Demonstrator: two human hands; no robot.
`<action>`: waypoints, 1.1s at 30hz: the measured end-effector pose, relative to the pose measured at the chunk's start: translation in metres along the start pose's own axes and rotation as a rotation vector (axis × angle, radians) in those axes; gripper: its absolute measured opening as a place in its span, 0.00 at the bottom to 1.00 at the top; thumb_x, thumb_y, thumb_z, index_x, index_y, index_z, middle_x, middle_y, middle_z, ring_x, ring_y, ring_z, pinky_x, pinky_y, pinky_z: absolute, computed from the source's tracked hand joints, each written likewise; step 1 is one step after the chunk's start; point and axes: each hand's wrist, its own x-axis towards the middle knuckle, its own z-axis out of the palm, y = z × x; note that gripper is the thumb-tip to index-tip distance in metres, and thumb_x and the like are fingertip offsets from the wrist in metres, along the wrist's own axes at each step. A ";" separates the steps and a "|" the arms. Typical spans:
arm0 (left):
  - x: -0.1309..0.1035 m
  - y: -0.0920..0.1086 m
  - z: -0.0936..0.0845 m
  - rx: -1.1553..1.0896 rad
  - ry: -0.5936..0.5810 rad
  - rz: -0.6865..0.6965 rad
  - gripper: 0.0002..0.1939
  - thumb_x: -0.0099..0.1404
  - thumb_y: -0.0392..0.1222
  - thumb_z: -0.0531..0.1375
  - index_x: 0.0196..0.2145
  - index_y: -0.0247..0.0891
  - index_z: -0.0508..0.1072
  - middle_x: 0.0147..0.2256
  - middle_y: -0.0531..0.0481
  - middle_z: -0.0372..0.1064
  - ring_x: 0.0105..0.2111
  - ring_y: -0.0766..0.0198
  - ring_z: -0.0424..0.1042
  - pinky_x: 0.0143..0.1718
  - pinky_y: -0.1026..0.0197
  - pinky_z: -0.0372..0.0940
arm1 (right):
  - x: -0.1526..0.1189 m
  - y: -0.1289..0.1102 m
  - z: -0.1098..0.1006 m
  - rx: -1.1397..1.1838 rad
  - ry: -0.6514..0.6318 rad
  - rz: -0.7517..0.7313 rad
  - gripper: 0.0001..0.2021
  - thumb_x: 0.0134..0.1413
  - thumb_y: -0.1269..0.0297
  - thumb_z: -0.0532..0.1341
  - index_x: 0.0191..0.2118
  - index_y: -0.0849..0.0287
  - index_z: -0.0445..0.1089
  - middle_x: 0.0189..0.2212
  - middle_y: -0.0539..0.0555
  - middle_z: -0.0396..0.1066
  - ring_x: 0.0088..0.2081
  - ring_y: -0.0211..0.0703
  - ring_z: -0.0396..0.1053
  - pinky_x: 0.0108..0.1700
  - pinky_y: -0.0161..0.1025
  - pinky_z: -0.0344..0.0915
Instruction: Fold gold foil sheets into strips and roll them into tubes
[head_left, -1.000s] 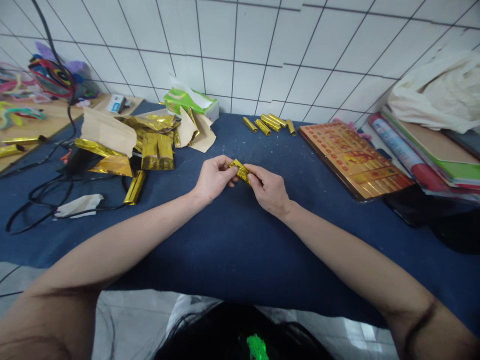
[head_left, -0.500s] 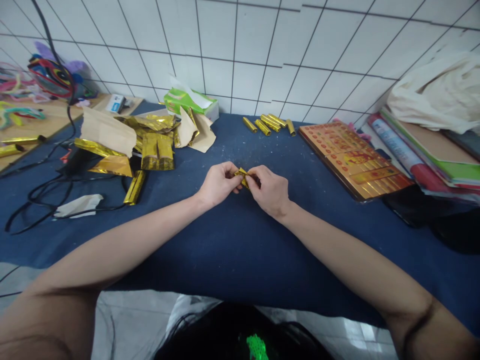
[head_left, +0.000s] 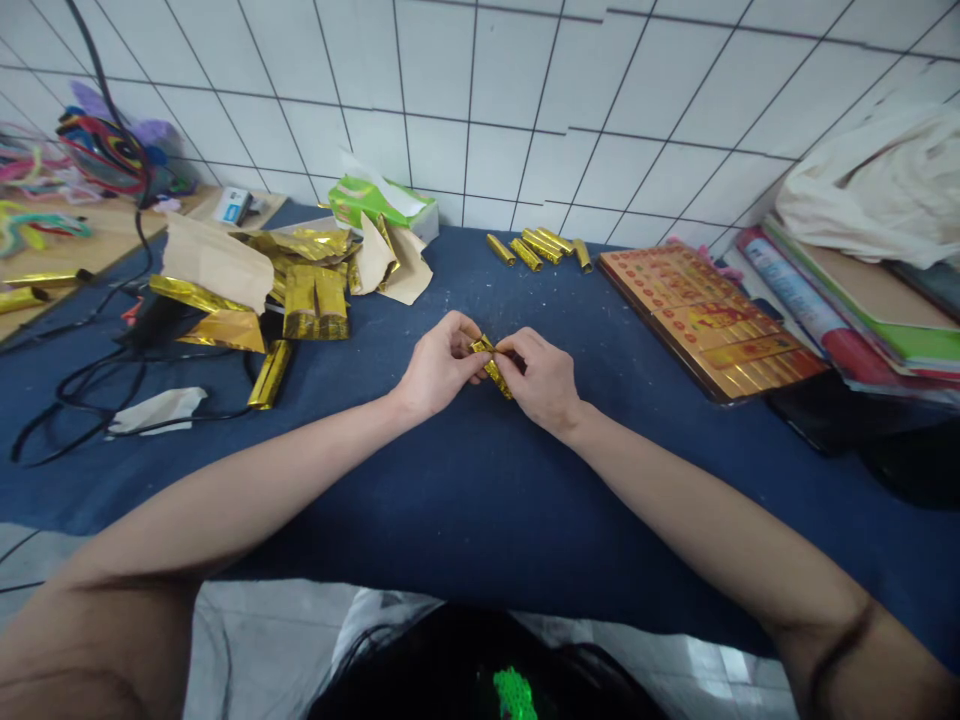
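Both hands meet above the blue cloth (head_left: 442, 500) in the middle of the head view. My left hand (head_left: 441, 368) pinches the upper left part of a small gold foil piece (head_left: 497, 376). On its right side, my right hand (head_left: 541, 380) grips the same piece between thumb and fingers. The foil slants down to the right between the hands, and fingers cover part of it. Beyond the hands, several gold foil rolls (head_left: 540, 246) lie near the tiled wall.
Gold foil and torn paper (head_left: 217, 262) lie at left, beside a green tissue pack (head_left: 382, 203), black cables (head_left: 67, 400) and a single gold roll (head_left: 270, 375). An orange-gold box (head_left: 705, 320) and stacked books (head_left: 885, 310) are at right.
More of the gold foil piece shows below the fingertips, extending down to the right. The fingers of both hands have shifted slightly around it.
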 end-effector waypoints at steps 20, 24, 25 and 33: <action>0.006 0.005 -0.003 -0.202 0.128 -0.190 0.07 0.52 0.27 0.58 0.27 0.34 0.62 0.17 0.57 0.64 0.16 0.71 0.68 0.17 0.69 0.64 | 0.001 -0.003 -0.002 0.259 -0.098 0.149 0.10 0.51 0.61 0.59 0.39 0.58 0.67 0.34 0.52 0.71 0.33 0.40 0.68 0.36 0.39 0.63; 0.007 0.004 -0.005 -0.215 0.110 -0.209 0.07 0.52 0.30 0.59 0.27 0.35 0.62 0.17 0.57 0.64 0.15 0.71 0.67 0.15 0.70 0.62 | 0.002 0.001 0.000 0.343 -0.093 0.205 0.09 0.52 0.61 0.58 0.38 0.59 0.69 0.32 0.52 0.71 0.32 0.39 0.68 0.35 0.38 0.63; 0.007 0.003 -0.006 -0.206 0.104 -0.194 0.07 0.52 0.31 0.60 0.27 0.35 0.63 0.17 0.57 0.64 0.14 0.72 0.66 0.14 0.71 0.61 | 0.002 0.003 0.001 0.377 -0.086 0.224 0.09 0.52 0.61 0.58 0.38 0.59 0.69 0.31 0.52 0.71 0.30 0.38 0.67 0.34 0.38 0.63; 0.008 0.001 -0.008 -0.170 0.037 -0.037 0.09 0.50 0.36 0.63 0.31 0.32 0.69 0.21 0.54 0.68 0.20 0.71 0.69 0.20 0.69 0.64 | 0.005 0.008 0.002 0.587 -0.025 0.377 0.10 0.52 0.59 0.58 0.35 0.61 0.69 0.22 0.47 0.67 0.18 0.30 0.61 0.22 0.32 0.59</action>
